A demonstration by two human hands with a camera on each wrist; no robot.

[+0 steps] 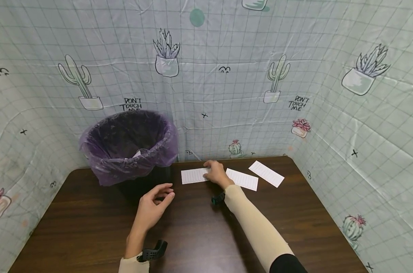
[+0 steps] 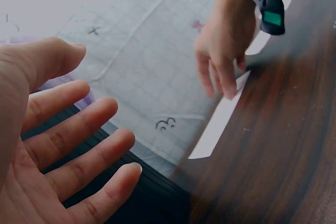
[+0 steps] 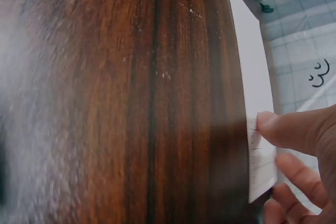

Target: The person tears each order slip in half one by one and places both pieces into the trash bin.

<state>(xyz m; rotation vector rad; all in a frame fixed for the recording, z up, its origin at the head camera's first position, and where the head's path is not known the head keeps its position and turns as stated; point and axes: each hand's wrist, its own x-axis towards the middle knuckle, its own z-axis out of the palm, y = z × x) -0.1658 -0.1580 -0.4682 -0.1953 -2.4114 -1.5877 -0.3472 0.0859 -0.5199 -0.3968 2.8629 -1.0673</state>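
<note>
My right hand (image 1: 216,173) reaches to the back of the table, over the right end of a white lined paper strip (image 1: 194,176). In the right wrist view the thumb (image 3: 270,124) rests on the strip's face, and the other fingers lie along its far edge. The strip is flat on the table. My left hand (image 1: 152,206) hovers in front of the bin with nothing in it; its fingers (image 2: 100,145) are spread and loosely bent in the left wrist view. Two more lined paper strips, one (image 1: 243,179) partly behind the right wrist and another (image 1: 266,174), lie to the right.
A black bin (image 1: 145,184) with a purple liner (image 1: 162,151) stands at the back left, white paper (image 1: 137,154) inside it. The brown wooden table (image 1: 199,235) ends at a printed cloth (image 1: 206,87) hung around its back and sides.
</note>
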